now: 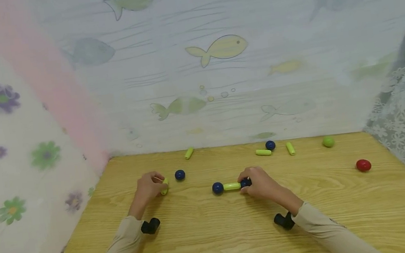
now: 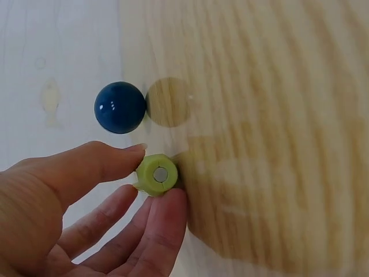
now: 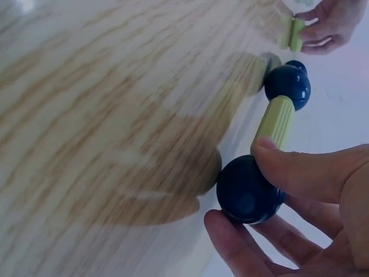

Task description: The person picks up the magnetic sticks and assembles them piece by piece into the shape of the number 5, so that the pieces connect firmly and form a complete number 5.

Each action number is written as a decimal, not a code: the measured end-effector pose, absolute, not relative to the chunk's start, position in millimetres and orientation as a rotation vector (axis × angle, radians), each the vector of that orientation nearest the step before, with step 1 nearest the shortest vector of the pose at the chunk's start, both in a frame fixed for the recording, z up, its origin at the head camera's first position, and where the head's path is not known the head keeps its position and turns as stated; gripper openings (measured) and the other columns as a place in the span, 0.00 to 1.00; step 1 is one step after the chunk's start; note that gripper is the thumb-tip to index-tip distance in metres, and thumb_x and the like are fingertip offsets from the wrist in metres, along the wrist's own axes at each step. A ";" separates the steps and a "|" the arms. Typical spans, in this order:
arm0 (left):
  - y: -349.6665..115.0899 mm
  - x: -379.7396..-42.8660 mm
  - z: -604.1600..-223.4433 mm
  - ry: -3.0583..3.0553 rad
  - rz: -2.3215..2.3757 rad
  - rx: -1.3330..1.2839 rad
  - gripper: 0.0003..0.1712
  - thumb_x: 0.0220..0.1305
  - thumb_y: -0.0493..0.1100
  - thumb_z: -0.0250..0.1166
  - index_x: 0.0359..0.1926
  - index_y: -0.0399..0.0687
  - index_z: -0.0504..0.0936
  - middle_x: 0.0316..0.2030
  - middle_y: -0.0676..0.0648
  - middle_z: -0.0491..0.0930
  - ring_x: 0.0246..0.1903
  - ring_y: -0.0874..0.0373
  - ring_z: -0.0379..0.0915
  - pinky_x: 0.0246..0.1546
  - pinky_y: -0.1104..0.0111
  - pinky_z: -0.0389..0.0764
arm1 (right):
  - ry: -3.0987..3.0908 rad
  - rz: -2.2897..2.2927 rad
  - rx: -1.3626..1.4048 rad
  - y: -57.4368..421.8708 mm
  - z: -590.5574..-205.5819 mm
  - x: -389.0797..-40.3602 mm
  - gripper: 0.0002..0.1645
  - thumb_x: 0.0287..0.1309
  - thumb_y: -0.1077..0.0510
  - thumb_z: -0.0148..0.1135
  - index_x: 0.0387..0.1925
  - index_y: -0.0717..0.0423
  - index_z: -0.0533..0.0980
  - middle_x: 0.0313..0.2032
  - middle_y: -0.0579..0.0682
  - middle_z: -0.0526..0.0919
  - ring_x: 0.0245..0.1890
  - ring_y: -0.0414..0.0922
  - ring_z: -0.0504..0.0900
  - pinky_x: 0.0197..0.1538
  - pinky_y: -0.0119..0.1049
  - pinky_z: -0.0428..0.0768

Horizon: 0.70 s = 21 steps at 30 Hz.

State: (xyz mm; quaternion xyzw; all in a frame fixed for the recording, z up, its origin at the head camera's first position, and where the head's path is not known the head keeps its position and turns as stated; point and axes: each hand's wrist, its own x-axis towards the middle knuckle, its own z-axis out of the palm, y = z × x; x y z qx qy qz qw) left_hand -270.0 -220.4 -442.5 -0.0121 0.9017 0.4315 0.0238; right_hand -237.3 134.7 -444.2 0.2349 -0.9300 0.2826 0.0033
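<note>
Left of centre in the head view, my left hand (image 1: 149, 191) pinches a yellow-green rod (image 1: 165, 187) between thumb and fingers. The left wrist view shows this rod end-on, with a round grey core in its tip. A loose dark blue ball (image 1: 180, 175) lies just beyond that hand. My right hand (image 1: 261, 183) grips a dark blue ball (image 3: 248, 190), thumb on one side and fingers under the other. From this ball runs a ribbed yellow-green rod (image 1: 231, 186), with a second blue ball (image 1: 217, 188) joined at its left end.
Along the back of the wooden table (image 1: 208, 235) lie a green rod (image 1: 189, 153), another rod (image 1: 263, 152) beside a blue ball (image 1: 270, 145), and a third rod (image 1: 290, 148). Further right are a green ball (image 1: 328, 141) and a red ball (image 1: 363, 165). A fish-patterned curtain (image 1: 166, 76) hangs behind.
</note>
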 end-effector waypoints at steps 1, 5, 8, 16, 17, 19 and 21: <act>-220.0 -268.4 -442.4 2.796 1.339 -0.029 0.14 0.55 0.34 0.68 0.42 0.32 0.79 0.37 0.36 0.79 0.24 0.52 0.77 0.25 0.63 0.80 | -2.917 0.882 0.740 134.8 -443.7 -237.5 0.13 0.47 0.63 0.73 0.37 0.59 0.83 0.35 0.50 0.81 0.40 0.51 0.79 0.44 0.46 0.79; -218.9 -261.6 -442.7 2.812 1.360 0.014 0.14 0.54 0.32 0.68 0.41 0.30 0.79 0.36 0.36 0.80 0.25 0.50 0.78 0.25 0.62 0.80 | -2.923 0.883 0.756 135.8 -442.2 -238.9 0.13 0.47 0.63 0.73 0.37 0.59 0.83 0.36 0.51 0.82 0.41 0.51 0.79 0.45 0.47 0.78; -217.0 -256.8 -443.7 2.817 1.371 0.019 0.12 0.53 0.32 0.68 0.40 0.31 0.80 0.35 0.38 0.80 0.27 0.51 0.78 0.25 0.63 0.81 | -2.934 0.887 0.755 138.0 -441.3 -240.4 0.13 0.46 0.63 0.74 0.37 0.60 0.83 0.35 0.50 0.81 0.39 0.49 0.78 0.44 0.46 0.78; -207.6 -237.3 -445.2 2.705 1.515 -0.003 0.11 0.56 0.32 0.67 0.41 0.33 0.81 0.34 0.42 0.81 0.29 0.53 0.79 0.26 0.63 0.82 | -2.926 0.876 0.825 141.9 -442.9 -243.6 0.14 0.46 0.62 0.74 0.37 0.61 0.83 0.32 0.48 0.79 0.31 0.41 0.72 0.34 0.35 0.73; -205.8 -234.5 -445.1 2.682 1.538 0.006 0.11 0.56 0.32 0.67 0.41 0.33 0.81 0.34 0.41 0.81 0.29 0.52 0.79 0.26 0.63 0.82 | -2.927 0.878 0.823 141.9 -442.9 -243.6 0.14 0.46 0.62 0.74 0.37 0.61 0.83 0.32 0.48 0.79 0.30 0.41 0.72 0.33 0.34 0.73; -201.7 -230.1 -445.6 2.636 1.586 0.016 0.11 0.56 0.32 0.67 0.41 0.33 0.81 0.34 0.42 0.81 0.30 0.52 0.79 0.27 0.62 0.82 | -2.927 0.886 0.815 142.0 -443.0 -243.5 0.14 0.46 0.61 0.74 0.37 0.60 0.83 0.32 0.48 0.79 0.30 0.41 0.72 0.33 0.34 0.72; -197.3 -226.7 -446.2 2.601 1.619 0.036 0.11 0.56 0.32 0.67 0.41 0.32 0.81 0.34 0.42 0.81 0.30 0.52 0.79 0.27 0.62 0.82 | -2.925 0.887 0.804 142.1 -443.2 -243.6 0.14 0.46 0.61 0.74 0.37 0.60 0.83 0.32 0.48 0.79 0.30 0.42 0.72 0.33 0.34 0.73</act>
